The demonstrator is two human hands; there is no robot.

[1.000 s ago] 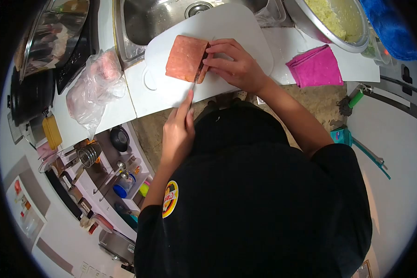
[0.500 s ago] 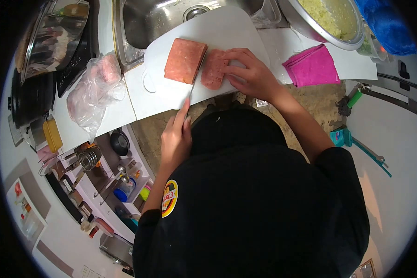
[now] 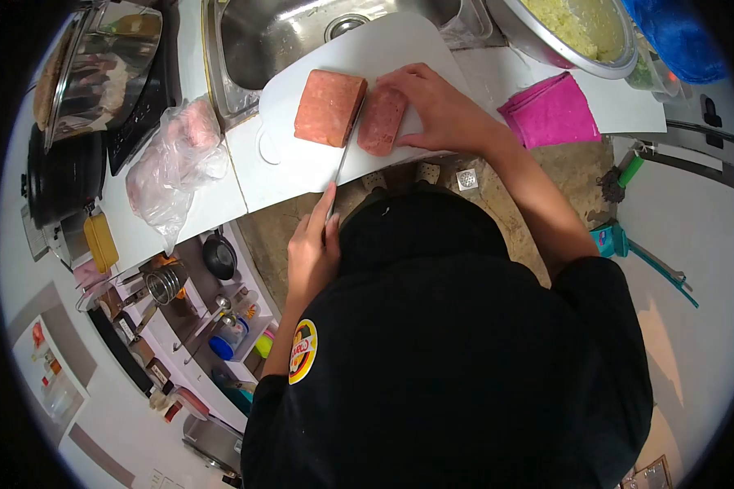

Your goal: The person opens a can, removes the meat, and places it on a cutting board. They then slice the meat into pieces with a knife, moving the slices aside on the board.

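Note:
A pink block of luncheon meat (image 3: 329, 107) lies on the white cutting board (image 3: 383, 42). Just right of it is a thick slice of luncheon meat (image 3: 381, 122). My right hand (image 3: 444, 114) curls around that slice, fingers at its far end and thumb by its near right side. Between block and slice runs the blade of a knife (image 3: 342, 165), close against the block's right side. My left hand (image 3: 311, 248) grips the knife's handle near the counter's front edge; the fingers hide most of the handle.
Behind the board is a steel sink (image 3: 245, 69). A plastic bag of meat (image 3: 175, 163) lies on the counter to the left. On the right are a pink cloth (image 3: 550, 112) and a metal bowl (image 3: 538, 49) of shredded pale-green food.
My right hand's fingers have moved from the slice's top to its far end, and its thumb sits lower. The slice has turned slightly. The knife stays between the pieces.

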